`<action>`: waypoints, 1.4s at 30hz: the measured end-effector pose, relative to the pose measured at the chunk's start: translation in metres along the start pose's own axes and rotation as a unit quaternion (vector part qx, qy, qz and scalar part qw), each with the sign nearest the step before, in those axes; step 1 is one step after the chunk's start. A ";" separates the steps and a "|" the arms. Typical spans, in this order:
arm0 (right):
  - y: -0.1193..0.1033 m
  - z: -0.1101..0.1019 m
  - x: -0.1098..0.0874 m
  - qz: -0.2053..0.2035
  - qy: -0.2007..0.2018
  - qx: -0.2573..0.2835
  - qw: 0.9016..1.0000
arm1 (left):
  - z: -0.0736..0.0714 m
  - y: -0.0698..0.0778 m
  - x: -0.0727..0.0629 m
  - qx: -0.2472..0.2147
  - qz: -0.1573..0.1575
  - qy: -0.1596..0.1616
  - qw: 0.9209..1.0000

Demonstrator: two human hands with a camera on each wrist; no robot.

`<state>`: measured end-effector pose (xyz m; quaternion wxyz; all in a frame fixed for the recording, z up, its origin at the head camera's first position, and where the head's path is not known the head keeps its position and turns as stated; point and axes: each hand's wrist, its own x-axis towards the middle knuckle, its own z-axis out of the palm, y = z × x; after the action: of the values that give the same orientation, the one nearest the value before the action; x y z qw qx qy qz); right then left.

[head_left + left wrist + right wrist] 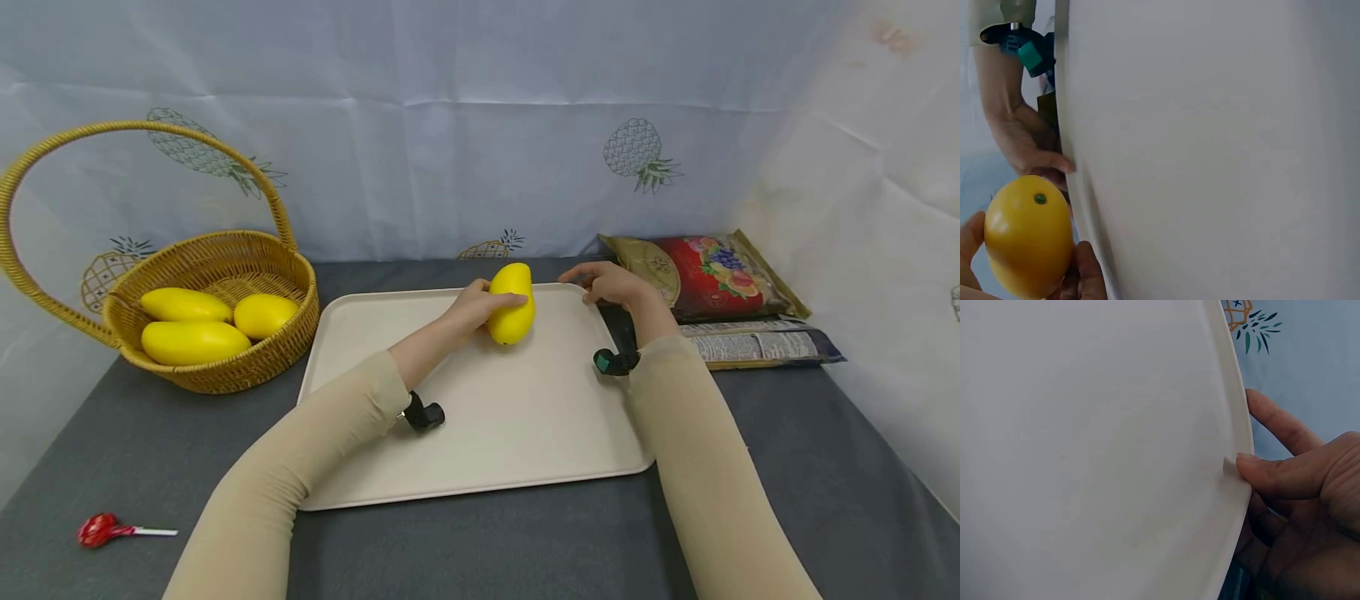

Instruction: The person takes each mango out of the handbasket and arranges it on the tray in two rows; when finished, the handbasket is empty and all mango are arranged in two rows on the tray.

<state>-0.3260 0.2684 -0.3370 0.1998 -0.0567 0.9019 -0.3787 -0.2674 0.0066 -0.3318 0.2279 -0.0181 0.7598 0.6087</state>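
Note:
A yellow mango (513,310) is held above the far part of the cream tray (525,417). My left hand (472,307) grips it, thumb on one side and fingers on the other. In the left wrist view the mango (1030,237) shows a small green stem spot. At the tray's far right corner, my right hand (611,282) pinches the rim. The right wrist view has the thumb of the right hand (1310,481) on the rim's top, with some fingers beneath and one along the outer edge.
Left of the tray stands a wicker basket (217,382) with a tall handle and three mangoes (197,342) inside. A red lollipop (97,530) lies at the front left. Past my right forearm are a red and gold packet (720,275) and a flat packet (757,343).

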 end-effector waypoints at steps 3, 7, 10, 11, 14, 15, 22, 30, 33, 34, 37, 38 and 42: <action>0.002 -0.001 0.001 0.000 0.001 -0.001 1.000 | 0.001 -0.001 0.000 0.015 0.004 0.006 1.000; 0.003 -0.001 0.001 -0.002 0.000 0.004 1.000 | 0.002 -0.003 0.000 0.043 0.009 0.018 0.999; 0.003 -0.001 0.000 -0.004 -0.002 0.009 1.000 | 0.002 -0.004 0.000 0.068 0.011 0.031 0.997; 0.002 -0.001 0.000 -0.005 -0.002 0.009 1.000 | 0.002 -0.004 0.000 0.073 0.012 0.034 0.997; 0.002 -0.001 -0.001 -0.006 -0.002 0.007 1.000 | 0.002 -0.004 -0.001 0.078 0.019 0.038 0.996; 0.002 -0.002 -0.001 -0.006 -0.002 0.006 1.000 | 0.002 -0.004 -0.002 0.075 0.020 0.036 0.996; 0.001 -0.002 -0.002 -0.003 -0.003 0.005 1.000 | 0.001 -0.002 -0.004 0.052 0.001 0.011 0.999; 0.000 -0.001 -0.004 -0.010 -0.002 0.004 1.000 | -0.003 -0.001 -0.004 0.056 -0.019 -0.001 0.998; -0.001 -0.001 -0.004 -0.013 -0.001 0.003 1.000 | -0.004 -0.001 -0.004 0.068 -0.016 -0.008 0.998; -0.001 -0.001 -0.004 -0.014 -0.001 0.003 1.000 | -0.004 -0.001 -0.005 0.073 -0.016 -0.011 0.997; -0.002 0.000 -0.005 -0.013 0.000 0.005 1.000 | -0.005 -0.002 -0.005 0.084 -0.014 -0.016 0.996; -0.001 0.000 -0.005 -0.014 0.000 0.006 1.000 | -0.006 -0.002 -0.006 0.088 -0.013 -0.018 0.996; -0.001 0.001 -0.005 -0.014 0.002 0.008 1.000 | -0.007 -0.003 -0.006 0.099 -0.008 -0.020 0.995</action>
<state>-0.3212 0.2688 -0.3354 0.1933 -0.0673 0.8983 -0.3888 -0.2634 -0.0025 -0.3311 0.2488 0.0109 0.8114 0.5288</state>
